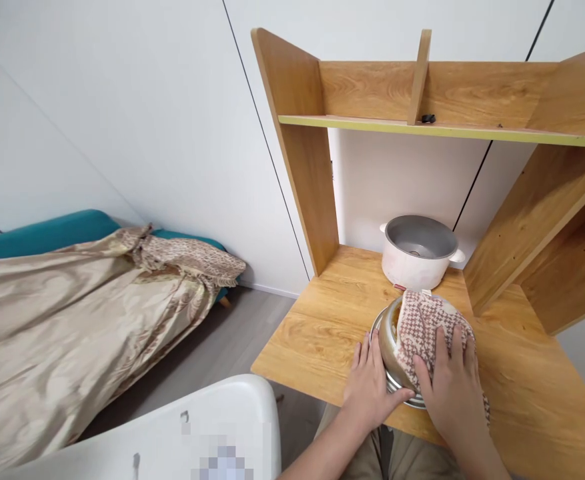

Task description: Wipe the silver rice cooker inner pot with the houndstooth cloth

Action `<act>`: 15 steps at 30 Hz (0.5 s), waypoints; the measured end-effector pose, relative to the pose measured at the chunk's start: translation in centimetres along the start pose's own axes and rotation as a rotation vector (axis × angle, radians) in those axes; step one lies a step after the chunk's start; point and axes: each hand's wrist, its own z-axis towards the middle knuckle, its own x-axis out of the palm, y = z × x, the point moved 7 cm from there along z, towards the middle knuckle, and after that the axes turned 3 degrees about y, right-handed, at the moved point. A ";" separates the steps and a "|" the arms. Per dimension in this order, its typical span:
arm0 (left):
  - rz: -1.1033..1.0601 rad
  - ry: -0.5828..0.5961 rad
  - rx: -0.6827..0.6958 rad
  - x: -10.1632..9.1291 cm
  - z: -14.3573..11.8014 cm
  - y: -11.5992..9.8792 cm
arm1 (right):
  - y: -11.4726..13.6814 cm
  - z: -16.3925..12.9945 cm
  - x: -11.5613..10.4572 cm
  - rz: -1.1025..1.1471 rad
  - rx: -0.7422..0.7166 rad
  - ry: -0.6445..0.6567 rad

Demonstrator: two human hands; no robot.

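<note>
A round, shiny metal bowl [388, 337] is tilted on the wooden desk, its surface reflecting brown. Under it, a ringed metal rim [415, 401] shows in part. My left hand [369, 383] holds the bowl's near left side, fingers along the edge and thumb stretched toward the front. A brown-and-white houndstooth cloth [417, 327] is draped over the bowl's right part and hides much of it. My right hand [449, 380] presses the cloth against the bowl with its fingers spread. Behind them stands a white two-handled pot [415, 270] with a grey inside and no lid on it.
The wooden desk [305, 333] has side panels and an upper shelf [372, 90], where a small black object [428, 119] lies. At the lower left is a white curved surface [242, 400], partly pixelated. A patterned cover [62, 300] drapes teal furniture [72, 225] farther left.
</note>
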 end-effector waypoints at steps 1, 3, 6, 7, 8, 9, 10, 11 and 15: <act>0.013 -0.006 0.003 0.0 0.0 0.0 | 0.4 0.0 0.0 -0.002 -0.019 -0.010; 0.047 -0.038 0.021 -0.1 -0.2 -0.1 | 1.4 0.2 -0.2 -0.029 -0.074 -0.010; 0.106 -0.116 0.104 -0.5 -0.5 -0.9 | 3.3 0.9 -0.4 -0.093 -0.182 0.067; 0.122 -0.142 0.133 -0.6 -0.6 -1.2 | 3.7 1.2 -0.3 -0.097 -0.214 0.115; 0.136 -0.163 0.156 -0.7 -0.6 -1.4 | 4.2 1.6 -0.2 -0.086 -0.243 0.167; 0.145 -0.179 0.167 -0.7 -0.7 -1.5 | 4.5 2.0 -0.1 -0.067 -0.271 0.216; 0.148 -0.188 0.171 -0.7 -0.7 -1.5 | 4.8 2.5 -0.1 -0.047 -0.298 0.257; 0.147 -0.190 0.172 -0.7 -0.7 -1.4 | 5.1 3.1 -0.1 -0.028 -0.323 0.287; 0.110 -0.147 0.160 0.0 -0.5 -0.6 | 5.7 6.2 -0.5 0.005 -0.388 0.340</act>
